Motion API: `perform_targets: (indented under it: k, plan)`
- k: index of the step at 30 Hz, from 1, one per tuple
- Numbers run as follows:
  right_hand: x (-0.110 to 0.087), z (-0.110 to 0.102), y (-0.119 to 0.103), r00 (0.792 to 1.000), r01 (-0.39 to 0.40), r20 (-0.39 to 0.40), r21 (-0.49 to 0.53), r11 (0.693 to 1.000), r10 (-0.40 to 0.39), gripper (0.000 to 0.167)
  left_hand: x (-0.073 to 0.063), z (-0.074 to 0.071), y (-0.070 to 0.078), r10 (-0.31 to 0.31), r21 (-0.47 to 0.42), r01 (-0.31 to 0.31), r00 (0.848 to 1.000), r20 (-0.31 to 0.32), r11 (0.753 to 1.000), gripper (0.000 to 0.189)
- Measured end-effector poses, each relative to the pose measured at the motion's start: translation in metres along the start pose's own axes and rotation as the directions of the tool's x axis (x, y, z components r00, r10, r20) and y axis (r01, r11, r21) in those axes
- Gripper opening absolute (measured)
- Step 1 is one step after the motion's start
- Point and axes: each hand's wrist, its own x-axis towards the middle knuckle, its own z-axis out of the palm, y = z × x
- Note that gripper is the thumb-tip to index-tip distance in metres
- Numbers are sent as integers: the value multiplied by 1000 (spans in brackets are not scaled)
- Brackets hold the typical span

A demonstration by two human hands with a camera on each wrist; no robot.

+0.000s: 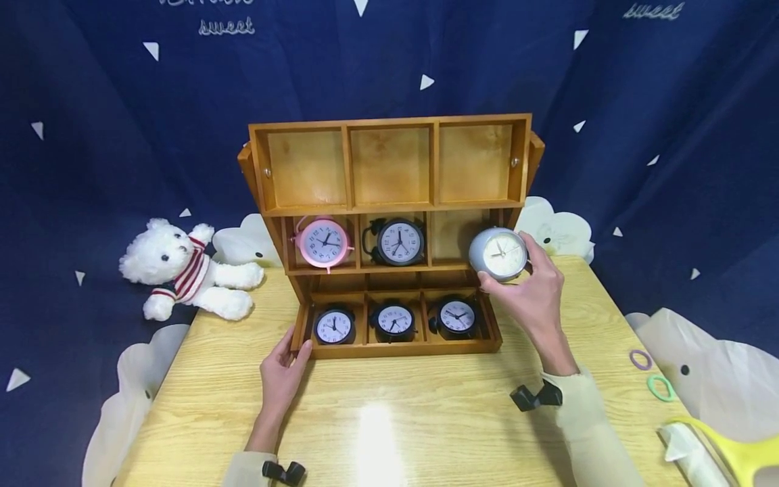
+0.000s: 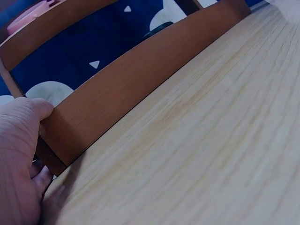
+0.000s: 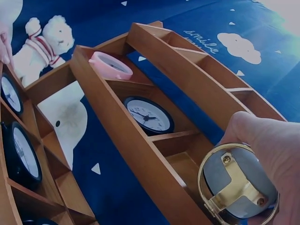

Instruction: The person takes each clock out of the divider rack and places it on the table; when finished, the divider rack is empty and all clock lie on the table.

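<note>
A three-tier wooden shelf box (image 1: 389, 209) with three compartments per tier stands on the table. My right hand (image 1: 535, 287) grips a round grey alarm clock (image 1: 498, 254) in front of the middle tier's right compartment; its gold stand (image 3: 236, 183) shows in the right wrist view. My left hand (image 1: 282, 372) holds the front left corner of the bottom tier, thumb on its front board (image 2: 108, 89). A pink alarm clock (image 1: 324, 243) and a black alarm clock (image 1: 400, 242) sit in the middle tier's left and centre compartments. Three black clocks (image 1: 394, 320) fill the bottom tier.
A white teddy bear (image 1: 182, 267) in a striped top sits at the table's back left. Purple (image 1: 640, 360) and green (image 1: 660, 388) rings lie near the right edge, with a yellow-handled object (image 1: 739, 453) at the front right corner. A dark blue curtain (image 1: 389, 61) hangs behind.
</note>
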Motion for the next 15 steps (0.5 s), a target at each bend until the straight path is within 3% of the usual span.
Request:
perform_targets:
  k: [10, 15]
  plan:
    - [-13, -32, 13, 998, -12, -57, 0, 1000, 12, 79, 0, 1, 1, -23, -19, 22, 1000, -13, 1000, 53]
    - [-14, -49, 28, 993, -32, -113, -70, 997, 24, 76, 0, 2, -1, -24, -10, 24, 1000, -17, 1000, 54]
